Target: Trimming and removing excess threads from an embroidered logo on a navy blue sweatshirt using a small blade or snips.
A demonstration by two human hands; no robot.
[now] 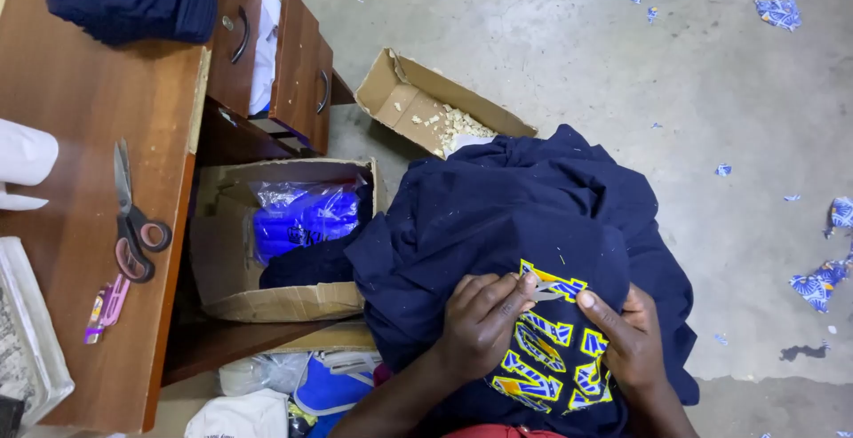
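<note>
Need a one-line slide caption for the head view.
Left hand and right hand work small snips on a navy shirt's yellow-blue appliqué.

— Where are the hands?

— Both low and close together, forearms coming up from the bottom edge. The left hand is curled, fingers pinched at its tips.

— And the right?

— The right hand lies flatter, thumb pointing toward the left (fingertips nearly meeting).

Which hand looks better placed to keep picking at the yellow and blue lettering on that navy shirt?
Probably the left hand: it pinches a small metal tool with its tip on the lettering. The right hand lies flat on the navy shirt, pinning the cloth beside the design.
</note>
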